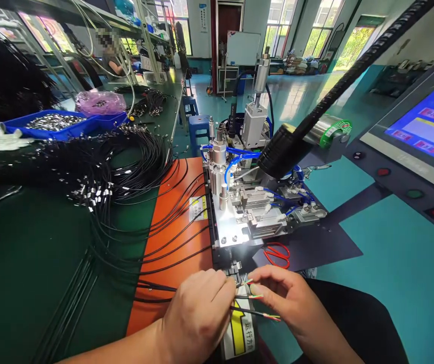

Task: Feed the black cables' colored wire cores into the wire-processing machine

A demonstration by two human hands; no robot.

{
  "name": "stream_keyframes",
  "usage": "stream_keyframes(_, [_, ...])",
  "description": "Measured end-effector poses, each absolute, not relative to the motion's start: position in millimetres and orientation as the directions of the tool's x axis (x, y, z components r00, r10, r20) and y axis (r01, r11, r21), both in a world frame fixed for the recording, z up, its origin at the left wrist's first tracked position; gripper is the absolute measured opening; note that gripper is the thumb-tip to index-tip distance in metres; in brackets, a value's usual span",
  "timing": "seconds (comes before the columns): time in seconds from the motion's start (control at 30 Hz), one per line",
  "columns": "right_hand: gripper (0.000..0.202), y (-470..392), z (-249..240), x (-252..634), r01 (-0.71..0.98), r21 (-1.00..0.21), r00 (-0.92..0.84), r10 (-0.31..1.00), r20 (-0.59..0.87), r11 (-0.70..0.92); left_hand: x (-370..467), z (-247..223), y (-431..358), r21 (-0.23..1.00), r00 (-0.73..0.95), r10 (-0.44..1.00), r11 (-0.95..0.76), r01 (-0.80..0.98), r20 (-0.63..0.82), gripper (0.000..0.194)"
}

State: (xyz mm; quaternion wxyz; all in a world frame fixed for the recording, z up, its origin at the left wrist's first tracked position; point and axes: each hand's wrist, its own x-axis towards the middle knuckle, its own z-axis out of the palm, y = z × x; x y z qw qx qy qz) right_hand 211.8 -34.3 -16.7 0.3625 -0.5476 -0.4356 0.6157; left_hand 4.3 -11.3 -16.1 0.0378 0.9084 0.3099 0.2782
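Note:
My left hand is closed around several black cables near the front of the machine. Their stripped ends, with thin coloured wires, stick out to the right of my fist. At the uppermost end, the thumb and forefinger of my right hand pinch the fine wires. Just below both hands lies a white label with a yellow arrow. More black cables run left across an orange board.
A large bundle of black cables covers the green table at left, beside a blue tray of metal parts. Red-handled scissors lie by the machine. A control screen stands at right; a person sits far back.

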Motion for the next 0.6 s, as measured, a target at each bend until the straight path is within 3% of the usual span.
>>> stream_keyframes(0.2, [0.011,-32,-16,205,0.02,-0.953,-0.183,0.936,-0.301,-0.303,4,-16,-14,0.245,0.654,0.587,-0.803,0.543,0.477,0.02])
stream_keyframes(0.4, [0.016,-31,-10,201,0.015,-0.961,-0.17,0.946,-0.275,-0.276,4,-18,-12,0.269,0.66,0.583,-0.81,0.522,0.475,0.017])
stream_keyframes(0.6, [0.018,-30,-10,204,0.041,-0.967,-0.139,0.957,-0.253,-0.25,-4,0,-15,0.218,0.695,0.511,-0.855,0.47,0.505,0.028])
